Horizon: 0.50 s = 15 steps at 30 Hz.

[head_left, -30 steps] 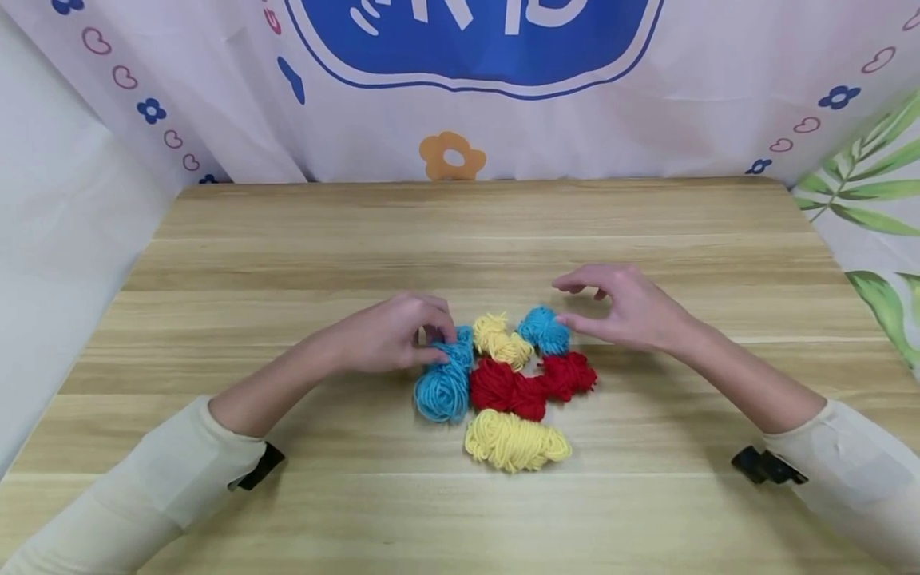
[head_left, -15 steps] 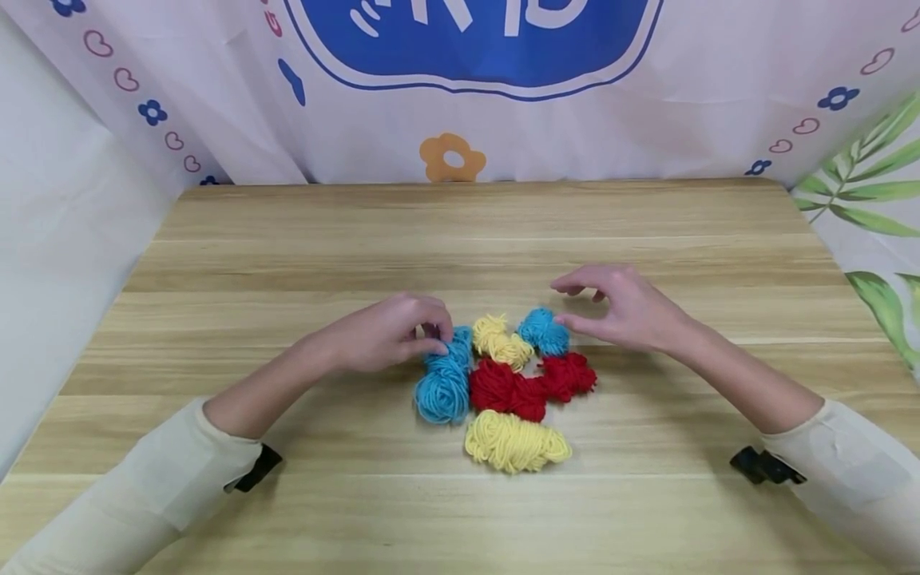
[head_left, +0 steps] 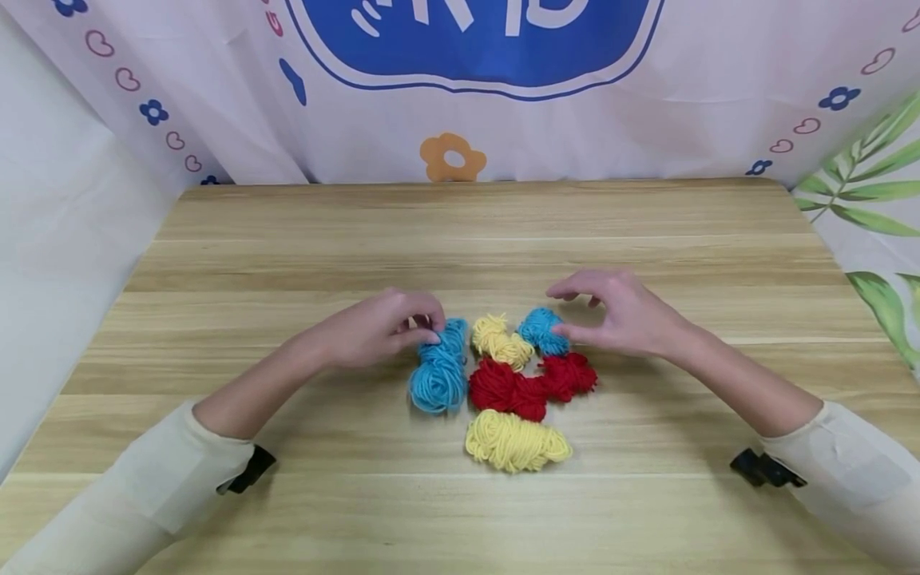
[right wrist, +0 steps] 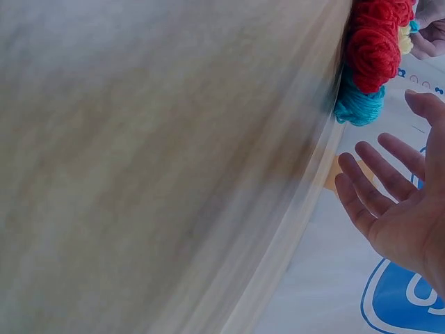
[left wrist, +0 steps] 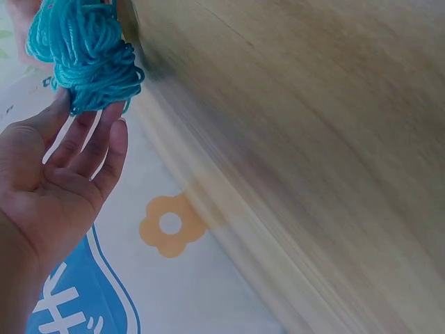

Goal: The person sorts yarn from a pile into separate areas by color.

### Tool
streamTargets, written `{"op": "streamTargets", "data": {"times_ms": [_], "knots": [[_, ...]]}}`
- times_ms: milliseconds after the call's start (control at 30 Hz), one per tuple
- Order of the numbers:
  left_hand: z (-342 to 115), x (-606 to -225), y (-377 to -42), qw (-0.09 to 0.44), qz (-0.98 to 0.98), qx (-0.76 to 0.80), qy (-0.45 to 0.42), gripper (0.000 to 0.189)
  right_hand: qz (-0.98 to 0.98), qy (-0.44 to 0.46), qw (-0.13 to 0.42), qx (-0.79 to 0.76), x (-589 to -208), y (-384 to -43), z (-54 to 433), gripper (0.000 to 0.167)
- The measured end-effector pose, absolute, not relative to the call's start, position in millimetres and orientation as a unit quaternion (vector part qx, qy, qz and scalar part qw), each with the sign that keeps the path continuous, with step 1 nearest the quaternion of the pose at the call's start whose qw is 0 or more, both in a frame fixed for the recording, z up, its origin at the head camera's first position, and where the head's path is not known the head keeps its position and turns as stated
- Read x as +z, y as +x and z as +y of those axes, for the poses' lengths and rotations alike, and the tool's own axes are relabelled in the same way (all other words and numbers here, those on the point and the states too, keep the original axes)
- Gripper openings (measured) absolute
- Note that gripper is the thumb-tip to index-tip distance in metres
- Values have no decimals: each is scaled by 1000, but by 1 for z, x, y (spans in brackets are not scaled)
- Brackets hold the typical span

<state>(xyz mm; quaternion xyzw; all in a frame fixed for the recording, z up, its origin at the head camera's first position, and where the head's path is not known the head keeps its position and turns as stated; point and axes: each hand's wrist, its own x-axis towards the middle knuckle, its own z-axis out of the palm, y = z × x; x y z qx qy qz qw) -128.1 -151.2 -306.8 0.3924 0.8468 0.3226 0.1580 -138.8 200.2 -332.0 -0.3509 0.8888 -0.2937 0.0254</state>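
Several small yarn bundles lie bunched at the middle of the wooden table (head_left: 287, 255). My left hand (head_left: 430, 329) pinches the top end of the long blue bundle (head_left: 438, 377); in the left wrist view its fingers (left wrist: 97, 139) lie against that blue yarn (left wrist: 83, 56). My right hand (head_left: 564, 310) hovers open with spread fingers over the small blue bundle (head_left: 541, 330), thumb tip right beside it. The right wrist view shows that open hand (right wrist: 389, 188) near the blue yarn (right wrist: 358, 104) and red yarn (right wrist: 375, 42). A small yellow bundle (head_left: 499, 339) sits between the two blue ones.
A red bundle (head_left: 528, 383) lies below the yellow and blue ones, and a larger yellow bundle (head_left: 516, 441) sits nearest me. A printed curtain (head_left: 467, 96) hangs behind the table's far edge. Black wrist mounts show at both sleeves.
My left hand has drawn the long blue bundle slightly left, opening a gap from the small yellow one. The right hand has edged a little toward the small blue bundle.
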Motion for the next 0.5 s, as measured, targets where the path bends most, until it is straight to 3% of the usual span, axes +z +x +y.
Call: {"op": "streamTargets", "data": {"times_ms": [500], "knots": [[-161, -305, -134, 136, 856, 342, 362, 3, 894, -348, 33, -281, -333, -138, 199, 47]]}}
